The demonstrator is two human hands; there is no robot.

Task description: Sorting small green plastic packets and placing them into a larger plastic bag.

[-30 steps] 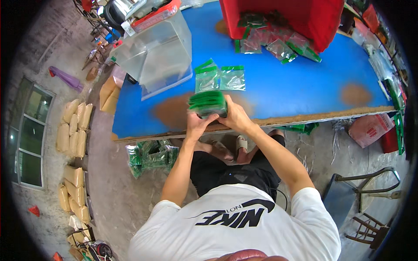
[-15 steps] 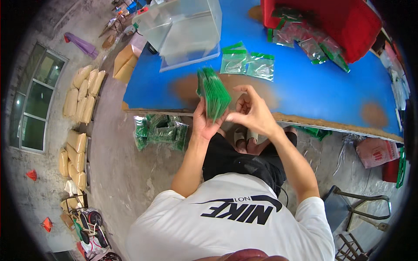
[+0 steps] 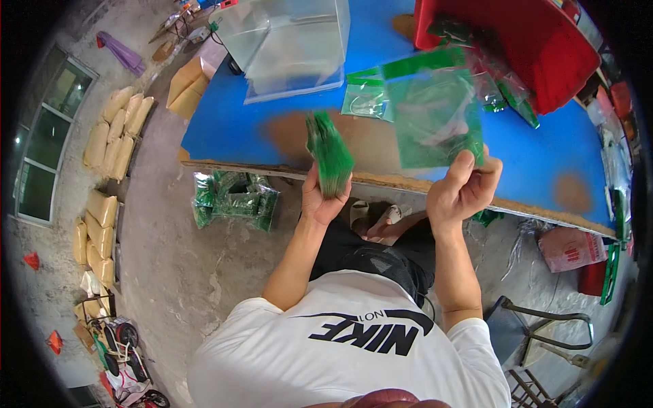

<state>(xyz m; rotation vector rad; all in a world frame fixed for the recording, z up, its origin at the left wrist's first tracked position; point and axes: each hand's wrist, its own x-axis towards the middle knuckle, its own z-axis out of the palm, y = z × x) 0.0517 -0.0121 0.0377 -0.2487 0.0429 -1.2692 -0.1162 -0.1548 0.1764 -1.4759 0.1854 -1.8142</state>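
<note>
Between the fingers and thumb of my left hand (image 3: 324,202) is a thick stack of green-edged plastic bags (image 3: 329,151), held upright near the table's front edge. My right hand (image 3: 465,187) is up to the right of it, thumb and fingers pinching one corner of a single clear plastic bag (image 3: 435,112) with a green band along its top. That bag hangs over the table, partly see-through and a little blurred. Just behind it lies a small green-topped packet (image 3: 366,96) on the blue table (image 3: 231,129); another beside it is covered by the raised bag.
A clear plastic bin (image 3: 292,51) stands at the table's back left. A tipped red bin (image 3: 530,54) with green-edged packets spilling out is at the back right. Bundled green packs (image 3: 235,199) lie on the floor below the table. A metal-framed chair (image 3: 537,330) stands at the right.
My right hand, empty beside the stack before, has moved right and now holds one bag up over the table. The left hand still grips the stack.
</note>
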